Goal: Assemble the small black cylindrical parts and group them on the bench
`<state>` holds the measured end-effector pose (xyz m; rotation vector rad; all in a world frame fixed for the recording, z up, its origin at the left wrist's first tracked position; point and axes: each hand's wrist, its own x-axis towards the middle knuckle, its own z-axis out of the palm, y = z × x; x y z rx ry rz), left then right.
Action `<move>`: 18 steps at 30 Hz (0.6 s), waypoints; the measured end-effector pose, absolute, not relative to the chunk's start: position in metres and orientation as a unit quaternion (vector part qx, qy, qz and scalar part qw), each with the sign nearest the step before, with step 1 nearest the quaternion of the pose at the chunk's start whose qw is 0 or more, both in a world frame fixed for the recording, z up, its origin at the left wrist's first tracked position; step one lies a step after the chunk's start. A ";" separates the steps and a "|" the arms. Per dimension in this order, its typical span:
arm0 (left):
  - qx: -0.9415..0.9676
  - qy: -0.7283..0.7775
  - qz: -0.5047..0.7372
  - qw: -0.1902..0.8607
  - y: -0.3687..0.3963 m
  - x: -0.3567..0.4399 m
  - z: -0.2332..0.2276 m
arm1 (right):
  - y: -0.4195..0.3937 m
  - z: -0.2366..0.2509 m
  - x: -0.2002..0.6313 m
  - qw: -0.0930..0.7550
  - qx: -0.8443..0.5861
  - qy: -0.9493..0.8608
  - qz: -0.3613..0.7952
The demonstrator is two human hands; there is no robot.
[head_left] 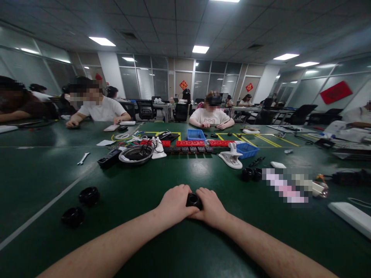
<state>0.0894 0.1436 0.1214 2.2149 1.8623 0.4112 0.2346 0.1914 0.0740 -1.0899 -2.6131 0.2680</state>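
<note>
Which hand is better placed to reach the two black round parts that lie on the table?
Left. The two black round parts lie on the left side of the table, nearer the left hand. The right hand would probably have to cross over.

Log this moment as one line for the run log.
left hand: on small black round part | right hand: on same part | surface: green table

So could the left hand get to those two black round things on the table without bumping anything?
Probably yes. The left hand is shut on the small black part together with the right hand, but only bare green table lies between it and the two black rings.
</note>
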 end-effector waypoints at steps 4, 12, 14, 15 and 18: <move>0.803 0.555 0.137 0.169 0.150 0.077 0.124 | 0.202 0.081 0.243 0.137 -0.285 -0.926 0.205; 0.832 0.480 0.128 0.248 0.154 0.069 0.131 | 0.213 0.097 0.252 0.077 -0.195 -0.929 0.305; 0.830 0.483 0.126 0.250 0.154 0.070 0.131 | 0.214 0.096 0.252 0.076 -0.195 -0.928 0.308; 0.828 0.486 0.125 0.252 0.154 0.070 0.131 | 0.214 0.095 0.252 0.076 -0.196 -0.928 0.309; 0.822 0.493 0.121 0.257 0.154 0.071 0.131 | 0.214 0.093 0.251 0.080 -0.197 -0.925 0.314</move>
